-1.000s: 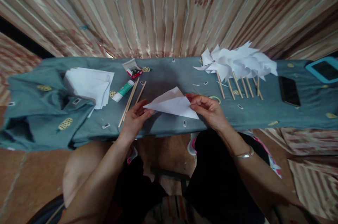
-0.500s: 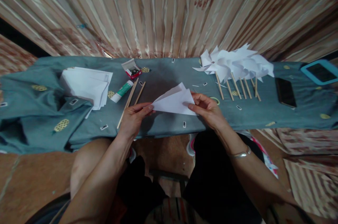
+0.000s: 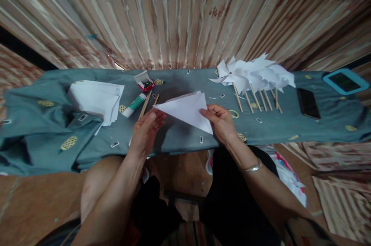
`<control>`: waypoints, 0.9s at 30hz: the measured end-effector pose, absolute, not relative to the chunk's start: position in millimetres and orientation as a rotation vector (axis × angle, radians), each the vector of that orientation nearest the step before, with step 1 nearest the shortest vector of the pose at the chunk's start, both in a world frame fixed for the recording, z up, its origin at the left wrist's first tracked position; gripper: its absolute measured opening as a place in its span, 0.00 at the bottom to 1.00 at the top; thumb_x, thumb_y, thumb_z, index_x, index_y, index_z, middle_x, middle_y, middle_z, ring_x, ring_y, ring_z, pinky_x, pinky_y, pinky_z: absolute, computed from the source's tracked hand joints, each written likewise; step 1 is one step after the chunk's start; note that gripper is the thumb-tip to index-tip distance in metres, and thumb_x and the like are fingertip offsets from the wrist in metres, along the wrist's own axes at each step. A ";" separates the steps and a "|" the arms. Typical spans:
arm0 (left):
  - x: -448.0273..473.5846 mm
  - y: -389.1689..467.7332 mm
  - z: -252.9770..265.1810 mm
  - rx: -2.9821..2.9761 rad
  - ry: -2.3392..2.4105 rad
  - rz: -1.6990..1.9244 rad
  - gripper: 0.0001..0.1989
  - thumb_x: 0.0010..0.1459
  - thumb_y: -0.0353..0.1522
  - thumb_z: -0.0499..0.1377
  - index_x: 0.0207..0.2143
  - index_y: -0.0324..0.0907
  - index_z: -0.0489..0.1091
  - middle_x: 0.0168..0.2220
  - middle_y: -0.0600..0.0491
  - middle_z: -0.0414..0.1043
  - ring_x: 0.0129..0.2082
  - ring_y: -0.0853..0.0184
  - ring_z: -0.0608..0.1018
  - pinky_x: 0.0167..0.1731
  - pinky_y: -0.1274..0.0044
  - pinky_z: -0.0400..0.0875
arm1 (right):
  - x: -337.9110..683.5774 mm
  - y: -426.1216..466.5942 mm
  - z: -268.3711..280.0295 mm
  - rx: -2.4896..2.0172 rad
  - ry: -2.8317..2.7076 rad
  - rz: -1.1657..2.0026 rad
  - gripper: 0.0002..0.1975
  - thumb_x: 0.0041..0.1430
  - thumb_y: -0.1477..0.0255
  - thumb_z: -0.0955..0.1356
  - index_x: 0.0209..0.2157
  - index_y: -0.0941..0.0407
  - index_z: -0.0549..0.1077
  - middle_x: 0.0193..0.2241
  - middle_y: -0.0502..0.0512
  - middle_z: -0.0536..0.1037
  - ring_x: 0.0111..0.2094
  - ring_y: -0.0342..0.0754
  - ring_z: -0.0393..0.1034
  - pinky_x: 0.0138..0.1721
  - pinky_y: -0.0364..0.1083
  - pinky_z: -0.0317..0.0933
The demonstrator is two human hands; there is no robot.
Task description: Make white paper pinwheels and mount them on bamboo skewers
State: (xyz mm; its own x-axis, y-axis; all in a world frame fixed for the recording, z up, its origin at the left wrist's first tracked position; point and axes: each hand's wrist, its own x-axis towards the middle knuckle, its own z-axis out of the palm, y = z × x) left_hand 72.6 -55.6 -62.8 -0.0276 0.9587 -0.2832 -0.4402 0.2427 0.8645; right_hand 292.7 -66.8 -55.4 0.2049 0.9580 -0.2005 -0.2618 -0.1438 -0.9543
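Over the table's front half, a folded white sheet of paper (image 3: 185, 112) forms a triangle with its sharp point to the left. My right hand (image 3: 222, 122) pinches its wide right side, thumb on top and fingers beneath. My left hand (image 3: 146, 128) is just below the pointed end, fingers curved and apart, not gripping the paper; whether a fingertip touches its underside I cannot tell. Close to that hand lie several wooden sticks (image 3: 145, 105) and a green and white glue stick (image 3: 134, 105).
A stack of white paper (image 3: 95, 99) lies at left. Behind the glue stick is an open red box (image 3: 144, 81) of small metal pieces. Paper pinwheels (image 3: 255, 74) on sticks, a black phone (image 3: 308, 103) and a blue-framed tablet (image 3: 346, 81) are on the right. A curtain (image 3: 174, 18) hangs behind the table.
My left hand has let go of the paper's pointed end and its fingers have opened. The paper has tilted, point up and right side lower, still in my right hand.
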 end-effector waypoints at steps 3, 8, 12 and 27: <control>84.8 -59.2 -60.6 0.595 0.974 1.228 0.23 0.39 0.41 0.76 0.37 0.42 0.77 0.37 0.52 0.81 0.39 0.65 0.81 0.42 0.74 0.77 | 279.4 -66.3 -59.5 -1.230 -0.793 1.316 0.18 0.35 0.58 0.81 0.23 0.52 0.76 0.23 0.47 0.80 0.23 0.44 0.69 0.28 0.45 0.64; 91.1 -57.7 -56.7 0.629 1.039 1.269 0.22 0.51 0.48 0.67 0.41 0.42 0.74 0.41 0.47 0.81 0.43 0.59 0.82 0.40 0.71 0.77 | 271.4 -64.3 -63.6 -1.234 -0.831 1.376 0.19 0.32 0.57 0.81 0.22 0.52 0.76 0.23 0.45 0.79 0.24 0.44 0.69 0.28 0.44 0.64; 90.5 -49.9 -50.7 0.690 1.082 1.250 0.22 0.54 0.49 0.63 0.42 0.41 0.73 0.43 0.46 0.81 0.45 0.57 0.82 0.42 0.69 0.78 | 280.4 -63.5 -66.9 -1.246 -0.887 1.337 0.18 0.35 0.56 0.81 0.23 0.51 0.77 0.25 0.47 0.81 0.26 0.46 0.71 0.31 0.47 0.67; 130.8 -23.7 -64.7 0.716 0.974 0.995 0.16 0.44 0.40 0.71 0.31 0.38 0.77 0.29 0.48 0.79 0.31 0.60 0.80 0.34 0.71 0.74 | 318.4 -59.6 -73.3 -1.274 -0.774 1.325 0.27 0.37 0.60 0.81 0.41 0.50 0.76 0.26 0.45 0.82 0.28 0.46 0.76 0.35 0.47 0.71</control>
State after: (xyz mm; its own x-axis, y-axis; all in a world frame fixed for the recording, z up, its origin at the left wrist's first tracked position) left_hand 130.8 -23.7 -64.7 0.2136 0.9184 -0.3331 -0.3525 0.3904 0.8505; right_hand 318.4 -59.6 -73.3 0.1646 0.9555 -0.2450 -0.2562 -0.1984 -0.9460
